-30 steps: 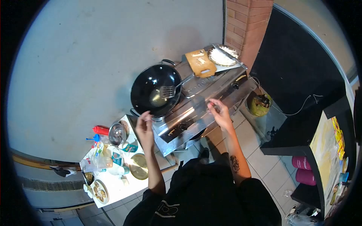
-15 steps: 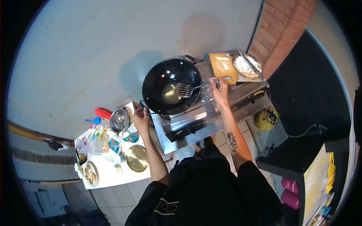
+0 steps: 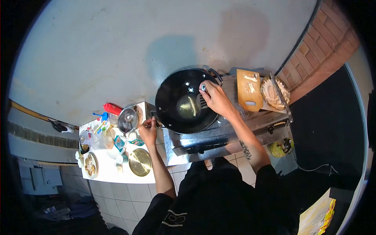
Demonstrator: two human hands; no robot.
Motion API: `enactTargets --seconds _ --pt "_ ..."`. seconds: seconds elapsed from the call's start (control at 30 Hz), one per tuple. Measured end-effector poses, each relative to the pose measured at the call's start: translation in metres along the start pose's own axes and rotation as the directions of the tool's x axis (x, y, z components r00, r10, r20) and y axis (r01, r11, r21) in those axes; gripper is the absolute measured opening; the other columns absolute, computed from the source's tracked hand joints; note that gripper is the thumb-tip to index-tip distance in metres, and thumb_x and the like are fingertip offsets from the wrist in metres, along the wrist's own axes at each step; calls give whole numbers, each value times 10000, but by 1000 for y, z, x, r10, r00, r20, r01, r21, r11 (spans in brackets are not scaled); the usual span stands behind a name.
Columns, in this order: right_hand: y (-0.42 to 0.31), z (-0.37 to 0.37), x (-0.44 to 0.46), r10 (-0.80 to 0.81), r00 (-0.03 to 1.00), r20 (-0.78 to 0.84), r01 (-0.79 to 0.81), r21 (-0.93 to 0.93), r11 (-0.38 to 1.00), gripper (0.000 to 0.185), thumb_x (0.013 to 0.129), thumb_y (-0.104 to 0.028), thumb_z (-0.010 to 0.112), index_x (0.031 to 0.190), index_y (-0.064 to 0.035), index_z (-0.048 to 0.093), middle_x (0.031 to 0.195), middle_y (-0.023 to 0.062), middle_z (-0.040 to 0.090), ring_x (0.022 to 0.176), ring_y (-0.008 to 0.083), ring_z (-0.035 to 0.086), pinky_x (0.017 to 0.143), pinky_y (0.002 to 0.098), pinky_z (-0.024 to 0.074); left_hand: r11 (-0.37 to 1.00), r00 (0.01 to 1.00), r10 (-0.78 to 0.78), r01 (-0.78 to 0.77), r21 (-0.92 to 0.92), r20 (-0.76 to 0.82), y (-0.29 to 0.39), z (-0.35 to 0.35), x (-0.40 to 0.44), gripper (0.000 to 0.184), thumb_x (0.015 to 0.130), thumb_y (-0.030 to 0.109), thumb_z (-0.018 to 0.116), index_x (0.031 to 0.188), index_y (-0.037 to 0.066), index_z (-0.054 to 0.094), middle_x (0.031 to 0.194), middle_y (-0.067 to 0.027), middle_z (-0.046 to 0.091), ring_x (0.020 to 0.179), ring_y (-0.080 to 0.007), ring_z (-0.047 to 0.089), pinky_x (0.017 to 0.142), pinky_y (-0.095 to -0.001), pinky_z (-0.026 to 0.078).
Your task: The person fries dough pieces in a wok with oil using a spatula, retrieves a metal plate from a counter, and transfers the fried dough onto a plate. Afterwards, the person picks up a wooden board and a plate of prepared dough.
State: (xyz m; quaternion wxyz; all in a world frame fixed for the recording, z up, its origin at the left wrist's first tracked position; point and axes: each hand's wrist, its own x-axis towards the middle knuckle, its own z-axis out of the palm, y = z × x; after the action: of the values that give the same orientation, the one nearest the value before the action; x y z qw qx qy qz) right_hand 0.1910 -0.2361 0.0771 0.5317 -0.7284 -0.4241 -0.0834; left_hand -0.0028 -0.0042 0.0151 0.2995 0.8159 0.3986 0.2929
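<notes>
While the R hand [image 3: 214, 98] holds the spatula [image 3: 202, 102] w/ fingers closed round its hdl., prob. to keep the blade angled down inside the wok [image 3: 170, 90] on the stove [image 3: 219, 138], the L hand [image 3: 149, 133] has its fingers curled at the wok's loop hdl. [image 3: 154, 113] at 8 o'clock, presumably to steady it, tho whether they're fully closed can't be told. Ref. wok centre: wall [image 3: 117, 51] limits travel at 12, cutting board [image 3: 248, 88] sits near at 3, stove's front edge runs at 6; inside the rim, 9–11 gives the blade most room.
</notes>
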Motion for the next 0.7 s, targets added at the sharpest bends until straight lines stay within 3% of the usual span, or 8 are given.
enactTargets --seconds 0.03,0.1,0.17,0.2,0.33,0.43,0.63,0.7 --pt "2 2 2 17 1000 19 -17 5 1000 87 839 -25 570 882 20 509 739 146 534 606 278 524 583 339 420 1000 1000 -7 7 -11 18 1 0 1 305 791 277 705 818 -26 686 695 -147 667 642 -227 658 643 -322 503" --pt "6 6 0 57 998 9 -57 24 998 82 849 -29 566 865 13 497 690 127 530 579 233 523 560 328 419 1000 1000 1 -2 14 31 -2 0 2 311 792 283 707 811 -27 686 693 -141 668 634 -210 656 641 -312 506" --pt "10 8 -6 212 977 -4 -210 91 973 86 848 -46 564 871 19 514 724 175 565 640 320 566 587 372 435 999 997 -9 13 -48 79 -6 0 5 316 794 283 698 815 -31 685 728 -147 675 687 -214 663 673 -330 494" --pt "12 11 -9 249 968 -5 -247 120 962 78 855 -47 567 872 10 518 677 127 557 585 213 555 545 327 425 1000 997 4 -3 -16 81 2 -5 4 318 790 282 704 804 -35 684 714 -145 673 671 -208 660 660 -323 495" --pt "14 10 -31 344 930 -129 -322 163 933 43 865 -31 562 881 -8 531 648 60 554 540 103 514 503 259 407 997 990 77 -74 -30 116 -4 -8 11 321 771 275 730 796 -40 675 646 -121 652 586 -171 628 594 -289 487" --pt "12 7 -42 296 925 -237 -260 170 950 38 868 -32 559 891 -12 537 641 59 551 514 103 494 493 255 401 997 981 38 -25 -73 188 -3 -11 14 323 768 274 734 787 -42 672 638 -117 648 577 -163 619 586 -286 483" --pt "-13 10 -44 270 937 -220 -258 79 963 55 854 -4 562 896 -2 528 668 74 533 537 117 485 495 267 387 985 970 168 -158 -68 177 -3 -12 20 304 767 259 736 774 -37 668 627 -113 643 560 -167 616 577 -284 484" --pt "-22 11 -45 242 947 -213 -234 63 970 63 849 5 564 898 1 524 692 83 536 549 128 489 502 268 387 997 968 73 -64 -47 241 -2 -16 19 342 765 319 727 797 -19 687 695 -131 667 645 -207 645 644 -320 485"
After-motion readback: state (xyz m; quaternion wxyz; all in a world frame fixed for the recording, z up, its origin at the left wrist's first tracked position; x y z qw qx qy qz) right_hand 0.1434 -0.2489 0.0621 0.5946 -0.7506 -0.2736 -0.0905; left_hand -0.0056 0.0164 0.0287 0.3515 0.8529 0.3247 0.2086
